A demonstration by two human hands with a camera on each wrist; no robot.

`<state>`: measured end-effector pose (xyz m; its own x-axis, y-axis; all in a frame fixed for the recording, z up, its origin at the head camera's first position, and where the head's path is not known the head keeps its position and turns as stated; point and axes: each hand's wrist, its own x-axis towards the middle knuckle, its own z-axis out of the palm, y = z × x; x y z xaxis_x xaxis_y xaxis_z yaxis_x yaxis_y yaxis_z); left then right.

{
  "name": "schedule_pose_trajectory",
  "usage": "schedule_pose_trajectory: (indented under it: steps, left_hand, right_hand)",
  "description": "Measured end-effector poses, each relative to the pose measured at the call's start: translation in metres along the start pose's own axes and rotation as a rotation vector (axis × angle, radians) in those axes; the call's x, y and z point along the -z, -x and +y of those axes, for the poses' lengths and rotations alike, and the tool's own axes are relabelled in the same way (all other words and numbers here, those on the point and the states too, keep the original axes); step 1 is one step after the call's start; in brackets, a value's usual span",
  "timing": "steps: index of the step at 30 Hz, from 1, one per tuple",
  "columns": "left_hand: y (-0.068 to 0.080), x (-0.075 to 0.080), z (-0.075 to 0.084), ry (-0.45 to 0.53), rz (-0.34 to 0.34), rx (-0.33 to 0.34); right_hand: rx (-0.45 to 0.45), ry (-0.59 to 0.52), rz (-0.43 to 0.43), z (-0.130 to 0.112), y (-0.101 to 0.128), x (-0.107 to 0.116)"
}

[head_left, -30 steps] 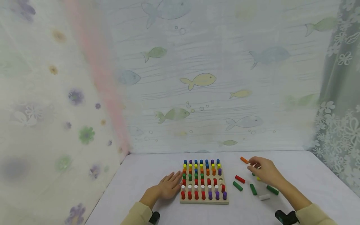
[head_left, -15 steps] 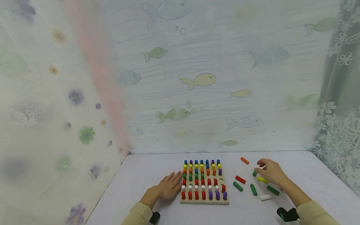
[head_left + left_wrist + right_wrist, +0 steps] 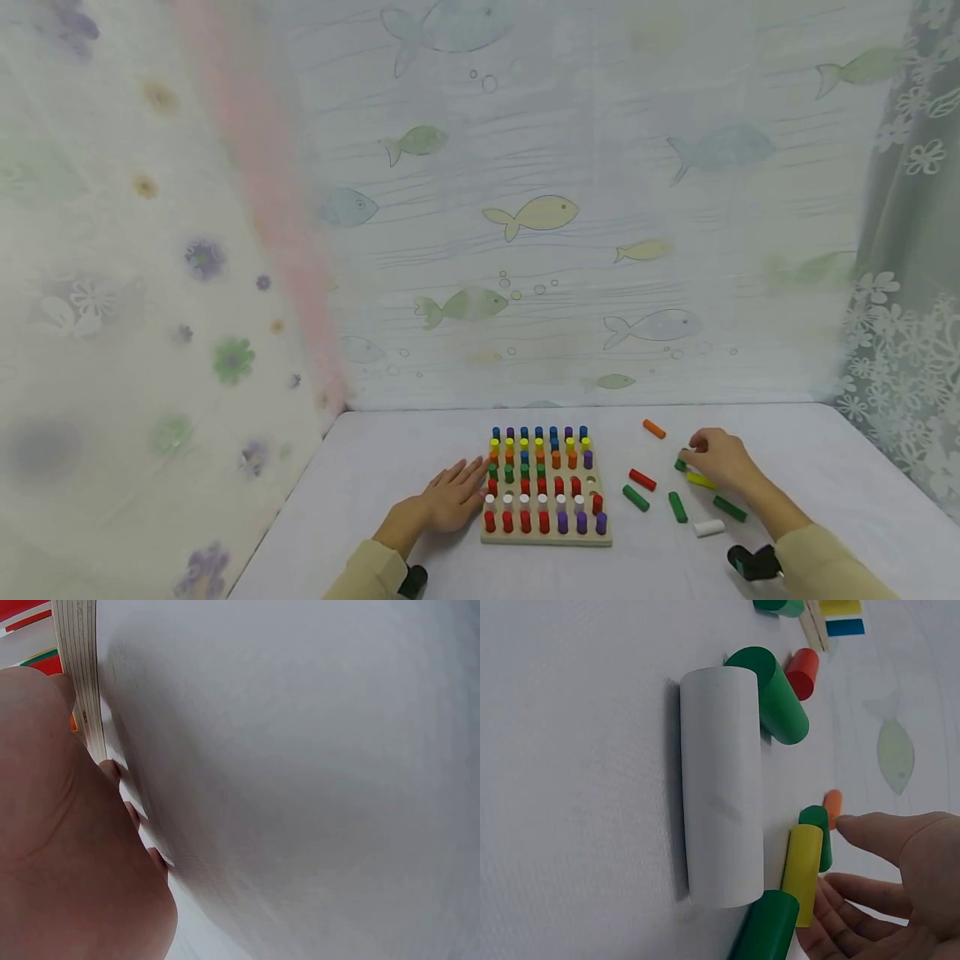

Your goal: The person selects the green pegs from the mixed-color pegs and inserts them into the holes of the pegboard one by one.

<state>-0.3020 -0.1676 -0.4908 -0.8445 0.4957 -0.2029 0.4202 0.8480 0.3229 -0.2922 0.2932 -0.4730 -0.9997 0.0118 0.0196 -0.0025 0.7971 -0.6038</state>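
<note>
A white cloth-covered table (image 3: 390, 467) carries a square wooden pegboard (image 3: 546, 537), nearly full of upright coloured pegs, with one hole (image 3: 590, 480) showing empty toward its right side. The left hand (image 3: 450, 497) lies flat on the cloth, fingers straight and against the board's left edge, holding nothing; the left wrist view shows the fingertips (image 3: 112, 769) beside the board's layered rim. The right hand (image 3: 716, 458) hovers over the loose pegs lying well to the right of the board, fingers loosely curved and parted; the right wrist view shows them close to, not closed on, a yellow peg (image 3: 802, 874) and the short green peg (image 3: 819, 832) beside it. Other loose pegs lie around: white peg (image 3: 720, 787), a red peg (image 3: 641, 478), an orange peg (image 3: 653, 428), further green ones. Judged step: selecting a loose peg. The next move calls for a pinch on one peg, then a carry to the empty hole
</note>
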Motion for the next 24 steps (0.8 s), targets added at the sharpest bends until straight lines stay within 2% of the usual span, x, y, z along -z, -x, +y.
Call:
schedule_pose_trajectory:
  steps: [10, 24]
  left_hand:
    - [0.0004, 0.0013, 0.0032, -0.029, 0.000, 0.029]
    - [-0.0005, 0.0003, 0.0022, -0.022, -0.003, 0.030]
  right_hand:
    - [-0.060, -0.038, -0.018, -0.0002, -0.0080, -0.0037]
    - [0.000, -0.022, 0.023, -0.0034, -0.0083, -0.0090]
